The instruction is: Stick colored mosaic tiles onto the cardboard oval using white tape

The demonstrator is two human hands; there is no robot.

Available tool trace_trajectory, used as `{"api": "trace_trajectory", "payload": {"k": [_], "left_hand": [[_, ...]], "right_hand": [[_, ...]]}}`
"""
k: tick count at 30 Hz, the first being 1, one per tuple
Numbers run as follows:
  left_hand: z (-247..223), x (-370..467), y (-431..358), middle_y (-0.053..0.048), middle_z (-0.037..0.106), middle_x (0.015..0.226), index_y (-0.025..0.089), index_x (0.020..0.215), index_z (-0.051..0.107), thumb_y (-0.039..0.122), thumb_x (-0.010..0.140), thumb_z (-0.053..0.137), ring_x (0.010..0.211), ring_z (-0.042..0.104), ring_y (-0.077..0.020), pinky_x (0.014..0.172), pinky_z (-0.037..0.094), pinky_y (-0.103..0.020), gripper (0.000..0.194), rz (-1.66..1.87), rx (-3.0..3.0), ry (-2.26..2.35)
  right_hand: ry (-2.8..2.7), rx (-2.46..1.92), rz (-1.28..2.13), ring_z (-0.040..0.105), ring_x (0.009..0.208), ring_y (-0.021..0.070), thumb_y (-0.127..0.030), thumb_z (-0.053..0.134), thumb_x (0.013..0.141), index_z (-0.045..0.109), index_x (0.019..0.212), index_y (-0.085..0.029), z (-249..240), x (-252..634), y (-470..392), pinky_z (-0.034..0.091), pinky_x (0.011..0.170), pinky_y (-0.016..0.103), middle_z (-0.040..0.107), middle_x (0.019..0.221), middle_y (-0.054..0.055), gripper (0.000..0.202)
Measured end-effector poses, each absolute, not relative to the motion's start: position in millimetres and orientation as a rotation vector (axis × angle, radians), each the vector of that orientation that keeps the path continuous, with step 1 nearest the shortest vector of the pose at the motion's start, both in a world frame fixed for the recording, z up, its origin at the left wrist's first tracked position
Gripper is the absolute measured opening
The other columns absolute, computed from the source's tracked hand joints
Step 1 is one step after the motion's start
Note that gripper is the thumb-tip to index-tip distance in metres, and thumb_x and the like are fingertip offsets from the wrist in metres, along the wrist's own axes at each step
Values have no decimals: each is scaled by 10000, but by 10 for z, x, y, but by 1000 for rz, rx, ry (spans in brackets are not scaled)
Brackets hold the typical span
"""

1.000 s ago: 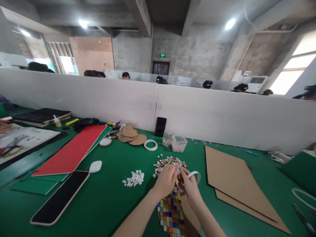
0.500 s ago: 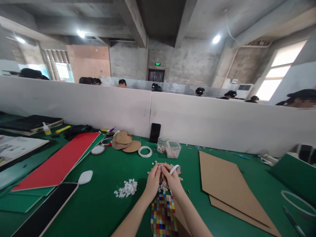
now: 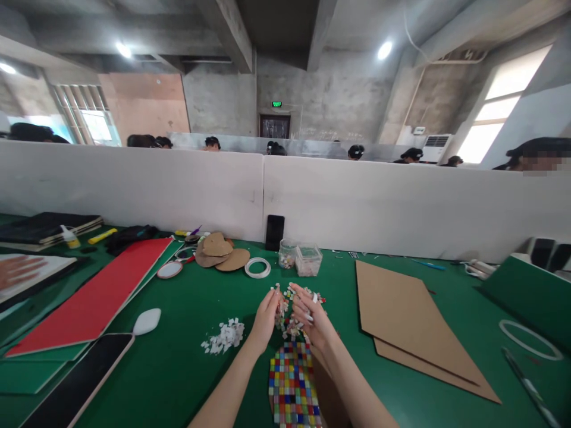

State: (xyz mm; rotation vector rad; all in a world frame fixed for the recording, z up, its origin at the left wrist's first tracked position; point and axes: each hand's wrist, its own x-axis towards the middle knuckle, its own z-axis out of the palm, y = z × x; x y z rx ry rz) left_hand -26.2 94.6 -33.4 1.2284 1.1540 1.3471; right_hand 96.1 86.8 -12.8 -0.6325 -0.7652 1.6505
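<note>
My left hand has its thumb and fingers pinched around a small pale mosaic tile. Opposite it, my right hand is curled around a white ring, which looks like a roll of tape; the fingers cover most of it. A small piece also seems to be at the right fingertips, too tiny to make out. Between and under both hands lies a loose pile of mixed tiles. Nearer to me, multicoloured square tiles form a rounded mosaic sheet over brown cardboard, between my forearms.
White paper scraps lie left of my hands. Beyond are a white tape ring, clear boxes and a phone against the white partition. Cardboard sheets lie right, a red board left. Another person's hand shows far left.
My hands have moved apart from each other; before, their fingertips met over the tile pile. Another person's hand has appeared at far left. The whole view has shifted slightly.
</note>
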Motion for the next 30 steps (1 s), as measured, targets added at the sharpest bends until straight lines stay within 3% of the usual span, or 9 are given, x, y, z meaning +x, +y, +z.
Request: {"api": "trace_trajectory", "payload": {"k": [3, 6, 12, 17, 26, 30], "left_hand": [[-362, -286, 969, -45, 645, 814, 182, 803, 594, 506, 759, 516, 819, 574, -198, 685, 430, -255, 336, 1379, 1178, 1189], [-356, -275, 964, -23, 619, 718, 188, 729, 564, 522, 749, 525, 718, 560, -176, 633, 417, -242, 337, 1390, 1156, 1198], [-250, -230, 914, 13, 551, 599, 179, 664, 506, 577, 743, 505, 576, 513, -134, 564, 396, -230, 405, 1378, 1152, 1174], [-217, -210, 892, 21, 532, 561, 166, 654, 515, 557, 735, 533, 509, 468, -110, 506, 356, -215, 400, 1375, 1160, 1168], [-245, -227, 898, 18, 529, 546, 173, 621, 509, 545, 750, 513, 503, 467, -113, 485, 341, -210, 393, 1388, 1181, 1166], [-275, -232, 914, 17, 527, 555, 175, 620, 510, 546, 743, 521, 516, 469, -117, 494, 349, -213, 391, 1395, 1187, 1171]], "right_hand": [[-921, -827, 1532, 238, 365, 39, -450, 647, 696, 618, 937, -166, -45, 1021, 830, 207, 353, 173, 358, 473, -88, 373], [-1127, -1085, 1348, 426, 417, 73, -483, 595, 723, 615, 880, -169, -52, 1093, 847, 290, 360, 178, 509, 565, -33, 351], [-1293, -1179, 1245, 617, 592, 172, -290, 578, 707, 651, 884, -178, -175, 1229, 968, 425, 410, 233, 650, 794, 56, 222], [-1401, -1189, 1059, 626, 732, 186, -124, 523, 669, 637, 898, -159, -278, 1240, 1027, 494, 636, 307, 659, 853, 75, 257], [-1526, -1272, 843, 606, 640, 209, -159, 573, 673, 686, 768, -180, -332, 1256, 1050, 442, 639, 313, 671, 690, 56, 149], [-1529, -1301, 820, 580, 536, 198, -249, 585, 709, 705, 738, -191, -327, 1252, 1035, 418, 555, 294, 652, 606, 49, 136]]}}
